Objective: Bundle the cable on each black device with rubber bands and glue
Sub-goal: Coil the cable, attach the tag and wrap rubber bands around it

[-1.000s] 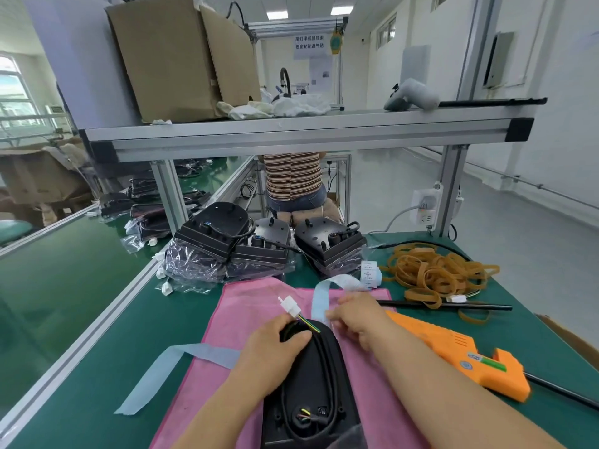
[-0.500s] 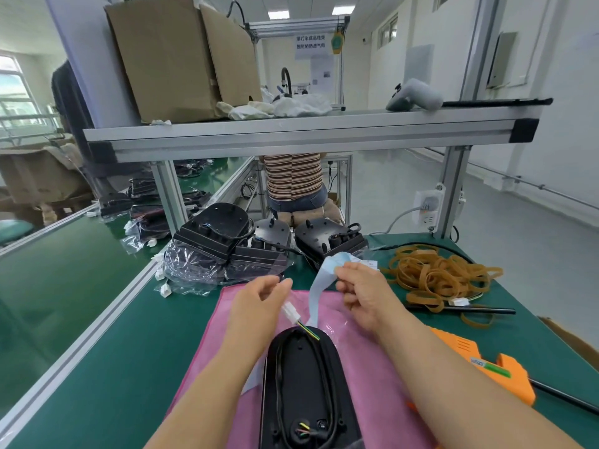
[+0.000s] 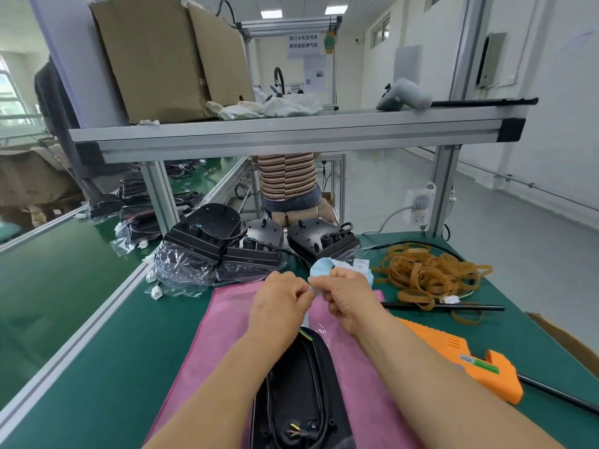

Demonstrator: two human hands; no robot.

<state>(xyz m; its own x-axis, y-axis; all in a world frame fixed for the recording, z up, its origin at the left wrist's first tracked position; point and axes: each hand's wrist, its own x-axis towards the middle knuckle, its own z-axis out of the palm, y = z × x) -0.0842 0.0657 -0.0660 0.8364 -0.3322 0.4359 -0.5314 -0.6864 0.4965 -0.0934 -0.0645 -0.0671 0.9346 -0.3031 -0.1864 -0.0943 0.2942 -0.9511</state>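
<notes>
A black device (image 3: 299, 393) lies on a pink cloth (image 3: 223, 319) in front of me, its cable running around its top face with coloured wire ends showing. Both hands are raised together above its far end. My left hand (image 3: 278, 303) and my right hand (image 3: 346, 296) pinch a light blue strip (image 3: 321, 265) between their fingertips; the cable's connector is hidden behind them. An orange glue gun (image 3: 466, 361) lies to the right on the green table. A heap of tan rubber bands (image 3: 428, 273) lies further back right.
Three more black devices (image 3: 259, 241), partly in clear plastic bags, stand at the far edge of the cloth. A black rod (image 3: 453, 307) lies by the rubber bands. An aluminium shelf (image 3: 291, 134) with a cardboard box spans overhead. A seated person is behind the table.
Both hands have lifted off the device and come together. The blue strip, earlier lying on the cloth, is now bunched up between my fingertips.
</notes>
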